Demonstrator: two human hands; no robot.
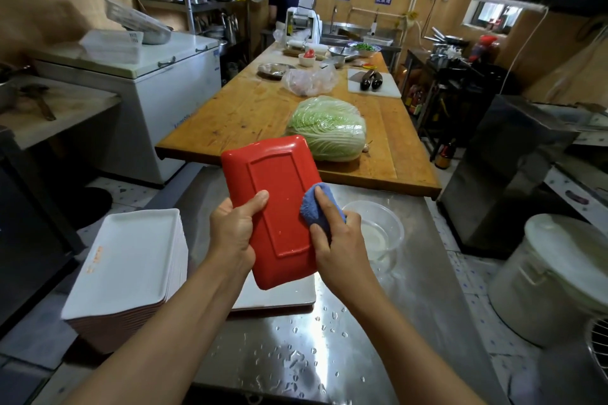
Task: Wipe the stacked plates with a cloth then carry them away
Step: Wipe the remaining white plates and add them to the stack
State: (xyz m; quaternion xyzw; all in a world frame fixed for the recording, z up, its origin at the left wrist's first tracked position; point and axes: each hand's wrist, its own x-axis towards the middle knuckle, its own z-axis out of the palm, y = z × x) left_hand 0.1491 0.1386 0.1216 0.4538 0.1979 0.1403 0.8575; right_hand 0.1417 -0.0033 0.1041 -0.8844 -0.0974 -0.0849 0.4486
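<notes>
Above the worktop's (378,322) near-left part, left grip (232,233) clamping the red plate (279,204). Right grip (335,233) bunched round blue cloth (316,207); best swept edge to edge, firmly.

Dim warm light, counter (345,339) glare, warped edges

red plate (279,204), blue cloth (316,207), white plate stack (131,256).

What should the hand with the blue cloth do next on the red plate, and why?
Probably slide the blue cloth up along the underside of the red plate. The right hand presses it at the plate's right edge, droplets show on the red surface, and the left hand grips the other edge, holding it steady.
</notes>
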